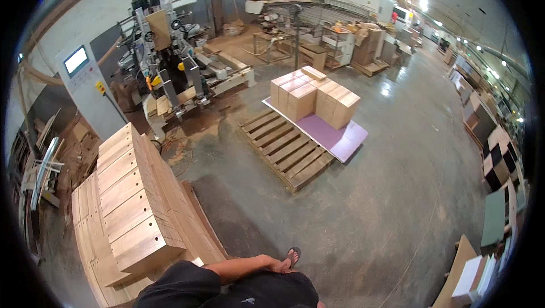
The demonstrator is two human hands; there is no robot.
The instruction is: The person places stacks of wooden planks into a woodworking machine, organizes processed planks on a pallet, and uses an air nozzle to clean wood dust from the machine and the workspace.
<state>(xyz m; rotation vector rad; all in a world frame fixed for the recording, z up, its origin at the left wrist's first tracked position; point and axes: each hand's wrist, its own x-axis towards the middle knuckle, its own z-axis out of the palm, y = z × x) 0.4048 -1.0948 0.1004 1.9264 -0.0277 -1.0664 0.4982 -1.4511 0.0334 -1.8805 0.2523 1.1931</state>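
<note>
While the person stands on a concrete workshop floor point(363, 217), one bare forearm crosses the bottom of the view, ending in a hand point(279, 264) that rests against dark clothing at the waist; it is empty, fingers loosely together, and which hand it is cannot be told. The other hand is out of sight. Just beyond the fingertips a sandalled foot point(293, 256) shows on the floor. Nearest to the arm, at the person's left, stands a tall stack of pale wooden panels point(136, 200), laid flat in layers, with small holes along their front edges. Further out, near the middle of the floor, lies a bare wooden pallet point(284, 148). Touching its far right edge is a purple board point(335, 135) carrying a block of tan boxes point(315, 98), set close together toward the board's far end. Behind the panel stack, at the far left, stands a grey woodworking machine point(170, 52) with a control cabinet and a small lit screen point(76, 60). Along the right edge of the floor, well apart from the person, more boards and panels point(494, 166) are stored.
</note>
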